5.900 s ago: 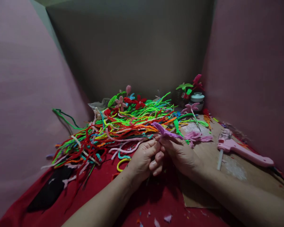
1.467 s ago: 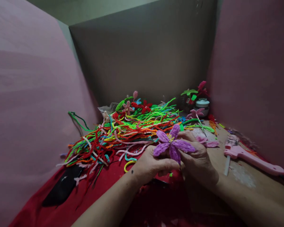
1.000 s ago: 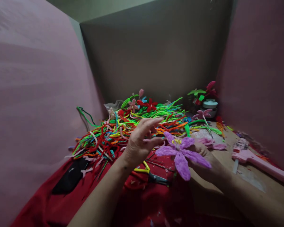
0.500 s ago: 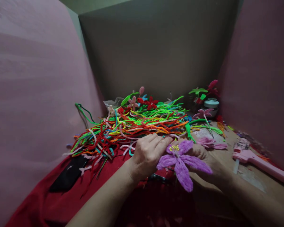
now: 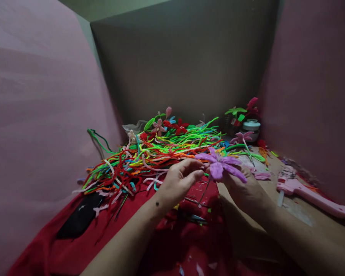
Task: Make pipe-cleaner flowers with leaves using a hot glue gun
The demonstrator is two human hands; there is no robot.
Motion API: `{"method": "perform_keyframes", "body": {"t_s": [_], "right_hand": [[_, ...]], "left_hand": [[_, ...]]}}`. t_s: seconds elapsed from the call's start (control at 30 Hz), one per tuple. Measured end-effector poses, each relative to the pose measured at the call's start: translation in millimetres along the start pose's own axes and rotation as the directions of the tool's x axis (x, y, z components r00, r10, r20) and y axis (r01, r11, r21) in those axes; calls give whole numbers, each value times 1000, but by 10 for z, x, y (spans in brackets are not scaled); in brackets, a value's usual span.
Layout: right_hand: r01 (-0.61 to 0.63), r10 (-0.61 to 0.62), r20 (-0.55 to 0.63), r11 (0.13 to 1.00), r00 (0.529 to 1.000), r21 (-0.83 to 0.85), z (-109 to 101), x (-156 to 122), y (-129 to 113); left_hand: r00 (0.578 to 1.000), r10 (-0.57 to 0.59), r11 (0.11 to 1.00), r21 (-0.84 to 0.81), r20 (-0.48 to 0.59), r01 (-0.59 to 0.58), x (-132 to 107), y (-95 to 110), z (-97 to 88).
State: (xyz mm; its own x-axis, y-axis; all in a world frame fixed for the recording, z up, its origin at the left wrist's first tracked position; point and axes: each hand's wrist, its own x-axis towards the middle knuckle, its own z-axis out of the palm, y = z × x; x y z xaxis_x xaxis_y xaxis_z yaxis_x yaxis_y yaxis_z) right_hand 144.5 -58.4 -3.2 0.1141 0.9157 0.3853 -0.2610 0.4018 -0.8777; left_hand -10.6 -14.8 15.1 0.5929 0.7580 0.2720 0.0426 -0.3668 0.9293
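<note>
My right hand (image 5: 244, 189) holds the purple flower (image 5: 220, 164) from underneath, fingers closed around the part below the petals, so the bloom sits just above my knuckles and over the near middle of the bench. My left hand (image 5: 179, 180) is half curled beside it, thumb and forefinger pinched toward the flower's left petal; whether they grip the petal or only touch it I cannot tell.

The flower looks nearly made to me: several fuzzy petals are spread out and joined at the centre. A thin dark stem seems to run down from it between my hands, bare as far as I can see, so wrapping or finishing the stem is probably what remains.

Behind my hands, the pile of pipe cleaners (image 5: 158, 153) covers the bench's far left half. Finished flowers (image 5: 172, 124) lie at the far edge, and a small white jar (image 5: 250, 125) stands in the far right corner. The pink glue gun (image 5: 310, 193) lies along the right edge, well apart from my hands. A black object (image 5: 80, 216) rests on the red cloth (image 5: 74, 253) at the near left.
</note>
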Motion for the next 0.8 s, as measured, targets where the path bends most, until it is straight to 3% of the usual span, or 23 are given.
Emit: {"method": "perform_keyframes", "body": {"t_s": [0.1,0.23,0.3,0.37,0.47,0.53,0.6,0.7,0.8], "right_hand": [[-10,5,-117,999,993,-42,50,11,-13],[-58,62,-151,998,987,29,110,-22,24],[-71,77,-137,996,988,50,118,-41,75],[-62,70,-135,996,988,56,111,-52,134],[-55,68,-149,994,987,90,95,-52,199],[-50,65,-153,994,986,102,92,-45,211],[-40,55,-142,994,988,103,95,-39,205],[-40,53,-121,993,991,108,97,-41,186],[-54,64,-99,994,993,98,84,-55,176]], "left_hand": [[1000,-4,1000,-30,-19,3,-41,-26,167],[990,72,984,171,-118,-51,-88,-125,309],[976,158,916,390,-149,-89,-97,-180,332],[962,237,795,596,-136,-112,-97,-231,336],[951,300,684,711,-73,-161,-85,-278,327],[949,304,728,663,-86,-173,-76,-271,319],[959,249,833,536,-138,-139,-70,-234,315],[975,101,960,277,-199,-43,-61,-165,316],[976,-63,998,-29,-207,58,-48,-116,322]]}}
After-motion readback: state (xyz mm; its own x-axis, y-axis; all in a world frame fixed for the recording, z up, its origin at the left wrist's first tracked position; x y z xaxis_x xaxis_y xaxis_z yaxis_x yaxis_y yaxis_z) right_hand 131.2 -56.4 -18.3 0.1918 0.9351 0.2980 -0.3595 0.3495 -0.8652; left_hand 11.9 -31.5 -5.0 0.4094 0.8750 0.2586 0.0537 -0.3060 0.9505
